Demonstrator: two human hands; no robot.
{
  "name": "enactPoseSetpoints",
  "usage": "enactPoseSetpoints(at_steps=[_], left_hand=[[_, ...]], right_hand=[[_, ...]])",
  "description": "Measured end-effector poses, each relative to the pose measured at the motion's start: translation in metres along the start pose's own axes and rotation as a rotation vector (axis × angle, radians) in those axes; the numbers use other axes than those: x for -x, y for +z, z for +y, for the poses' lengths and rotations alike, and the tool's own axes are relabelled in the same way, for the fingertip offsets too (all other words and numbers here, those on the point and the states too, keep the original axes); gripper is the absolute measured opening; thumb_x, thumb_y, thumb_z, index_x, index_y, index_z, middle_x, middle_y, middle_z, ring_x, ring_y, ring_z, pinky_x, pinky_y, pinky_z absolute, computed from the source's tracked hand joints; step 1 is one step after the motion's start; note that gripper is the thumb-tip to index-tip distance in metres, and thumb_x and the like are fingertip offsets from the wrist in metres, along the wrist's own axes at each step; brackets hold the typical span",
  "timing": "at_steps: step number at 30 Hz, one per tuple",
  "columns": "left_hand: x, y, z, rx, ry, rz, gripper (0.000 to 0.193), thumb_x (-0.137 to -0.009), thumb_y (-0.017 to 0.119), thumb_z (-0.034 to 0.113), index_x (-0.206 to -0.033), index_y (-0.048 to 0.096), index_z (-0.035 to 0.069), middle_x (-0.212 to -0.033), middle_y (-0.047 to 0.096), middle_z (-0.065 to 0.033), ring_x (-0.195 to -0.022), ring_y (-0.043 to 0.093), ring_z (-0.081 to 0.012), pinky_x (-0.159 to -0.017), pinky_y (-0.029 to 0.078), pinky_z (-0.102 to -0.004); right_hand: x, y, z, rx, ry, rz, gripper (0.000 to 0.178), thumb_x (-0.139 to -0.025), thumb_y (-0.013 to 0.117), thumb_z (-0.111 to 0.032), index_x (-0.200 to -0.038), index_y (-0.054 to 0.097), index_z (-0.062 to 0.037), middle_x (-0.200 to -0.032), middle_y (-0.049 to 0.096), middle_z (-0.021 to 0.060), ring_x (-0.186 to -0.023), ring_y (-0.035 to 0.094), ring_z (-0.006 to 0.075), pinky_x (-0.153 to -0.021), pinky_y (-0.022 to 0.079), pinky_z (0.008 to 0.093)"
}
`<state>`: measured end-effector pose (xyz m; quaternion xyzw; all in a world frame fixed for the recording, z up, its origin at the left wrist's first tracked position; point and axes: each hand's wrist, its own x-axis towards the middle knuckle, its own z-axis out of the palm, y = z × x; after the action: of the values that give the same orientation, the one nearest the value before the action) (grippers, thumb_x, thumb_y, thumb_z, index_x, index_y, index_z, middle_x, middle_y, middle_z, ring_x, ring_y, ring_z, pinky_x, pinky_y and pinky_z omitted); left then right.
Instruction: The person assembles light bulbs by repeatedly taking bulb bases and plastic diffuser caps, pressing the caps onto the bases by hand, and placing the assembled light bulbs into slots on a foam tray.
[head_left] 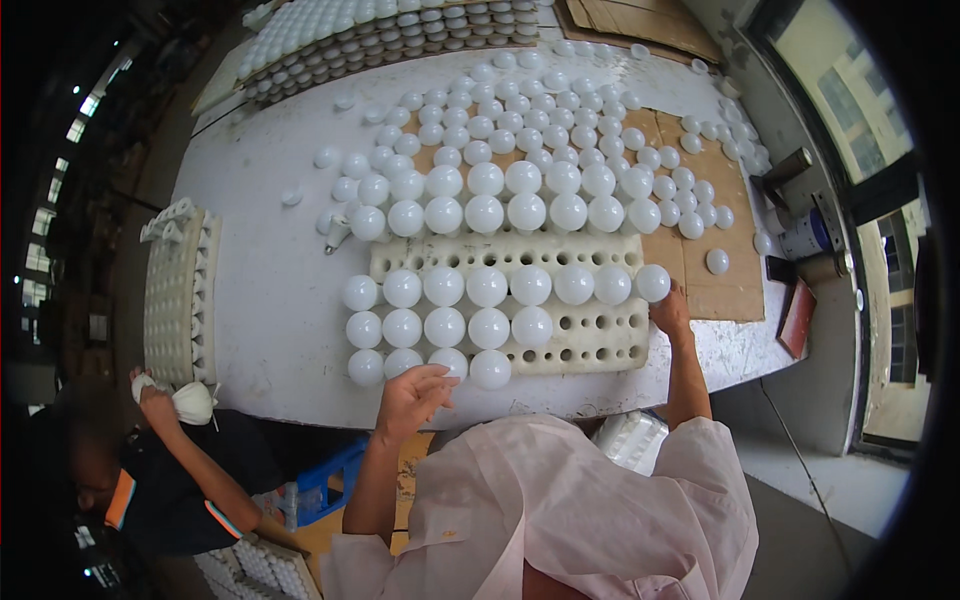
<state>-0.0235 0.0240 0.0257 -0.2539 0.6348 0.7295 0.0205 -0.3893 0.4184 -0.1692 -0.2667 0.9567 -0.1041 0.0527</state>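
Observation:
My right hand [672,312] is closed under a white light bulb [653,283] at the right end of a row; the bulb hides its fingertips. My left hand [415,400] hovers at the front row, fingers stretched out, beside a bulb [448,363] that they partly cover. Whether it touches that bulb I cannot tell. Between my hands, a white foam tray [600,352] with round holes carries several upright bulbs on its left and bare holes on its right. Behind it, another foam tray [510,252] has bare front holes and bulbs standing along its back.
Loose white domes [500,118] cover cardboard [712,270] farther back. One bulb [337,235] lies with its metal base showing. Stacked domes [400,40] stand at the far edge. At left, another person's hand [153,402] holds white cloth [195,402] beside an upended foam tray [178,290].

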Motion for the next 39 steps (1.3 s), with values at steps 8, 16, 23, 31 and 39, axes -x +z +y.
enactPoseSetpoints(at_steps=[8, 16, 23, 31, 39], left_hand=[[-0.034, -0.095, 0.031, -0.017, 0.236, 0.587, 0.028, -0.087, 0.06, 0.006, -0.112, 0.056, -0.006, -0.103, 0.067, -0.0165, -0.079, 0.065, -0.0147, -0.058, 0.047, -0.0212], [-0.204, -0.241, -0.029, -0.832, 0.071, 0.76, 0.051, -0.075, 0.072, 0.018, -0.116, 0.054, -0.003, -0.112, 0.062, -0.0193, -0.102, 0.062, -0.0317, -0.087, 0.049, -0.0386], [-0.279, -0.244, -0.04, -1.181, -0.185, 0.714, 0.051, -0.071, 0.077, 0.032, -0.105, 0.054, 0.002, -0.106, 0.063, -0.0179, -0.1, 0.062, -0.0339, -0.086, 0.05, -0.0437], [-0.289, -0.281, -0.063, -1.073, -0.024, 0.788, 0.042, -0.071, 0.075, 0.027, -0.099, 0.06, 0.0, -0.095, 0.066, -0.021, -0.089, 0.064, -0.036, -0.077, 0.051, -0.0435], [-0.16, -0.198, 0.007, 0.223, 0.307, 0.419, 0.047, -0.085, 0.062, 0.02, -0.12, 0.047, -0.008, -0.113, 0.06, -0.019, -0.09, 0.062, -0.0215, -0.078, 0.049, -0.0332]], right_hand=[[0.022, -0.056, -0.034, -1.429, 0.65, 0.457, 0.055, -0.08, 0.064, -0.011, -0.131, 0.042, -0.0082, -0.119, 0.046, 0.0137, -0.107, 0.052, 0.029, -0.089, 0.049, 0.046], [0.099, -0.086, -0.11, -1.469, 0.533, 0.437, 0.063, -0.082, 0.063, -0.011, -0.138, 0.033, -0.014, -0.118, 0.046, 0.013, -0.104, 0.054, 0.0246, -0.084, 0.053, 0.0422], [0.18, -0.096, -0.139, -1.442, 0.729, 0.493, 0.065, -0.081, 0.063, -0.013, -0.139, 0.032, -0.0135, -0.115, 0.051, 0.0106, -0.101, 0.056, 0.0229, -0.079, 0.055, 0.0379], [0.152, -0.121, -0.177, -1.682, 0.45, 0.44, 0.07, -0.079, 0.067, -0.02, -0.138, 0.031, -0.0099, -0.116, 0.056, 0.0145, -0.093, 0.064, 0.0276, -0.069, 0.058, 0.0378], [0.1, -0.129, -0.213, -1.719, 0.065, 0.148, 0.087, -0.067, 0.082, -0.022, -0.136, 0.03, -0.0092, -0.12, 0.052, 0.0179, -0.092, 0.064, 0.0293, -0.072, 0.057, 0.0361]])
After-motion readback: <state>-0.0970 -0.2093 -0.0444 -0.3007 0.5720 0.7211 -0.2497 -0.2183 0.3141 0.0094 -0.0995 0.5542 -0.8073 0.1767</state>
